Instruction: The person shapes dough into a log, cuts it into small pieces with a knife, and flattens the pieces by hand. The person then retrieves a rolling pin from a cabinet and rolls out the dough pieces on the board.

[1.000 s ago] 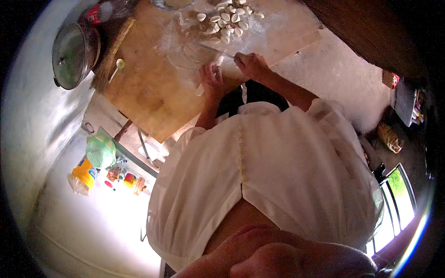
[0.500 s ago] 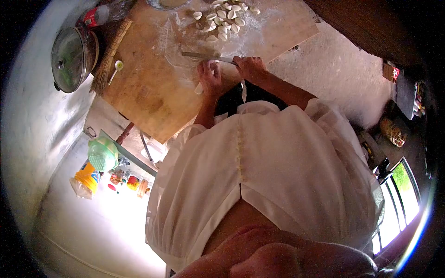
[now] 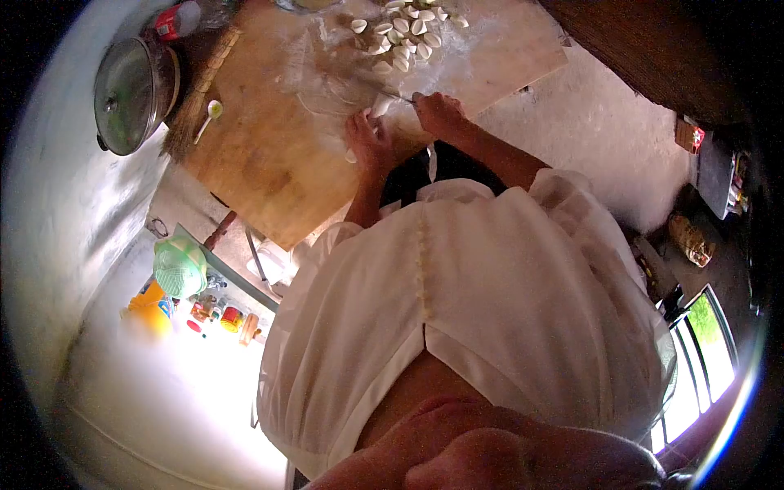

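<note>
My left hand [image 3: 369, 142] curls over a pale strip of dough [image 3: 351, 155] near the board's front edge; one end of the strip shows below the fingers. My right hand [image 3: 441, 116], just to the right, is closed on the handle of a knife [image 3: 398, 97]. The blade points left and is blurred. Beyond both hands several small white dough pieces [image 3: 401, 41] lie in a heap on the floured wooden board [image 3: 269, 155].
A lidded pan [image 3: 126, 96] stands at the left, beside a straw brush [image 3: 194, 106] and a white spoon [image 3: 210, 116]. A bowl [image 3: 310, 3] is cut off at the top. A green basket [image 3: 180, 266] and jars are at lower left.
The knife blade, seen clearly across the space above my left hand half a second ago, has turned and blurred. My right hand stays closed on its handle.
</note>
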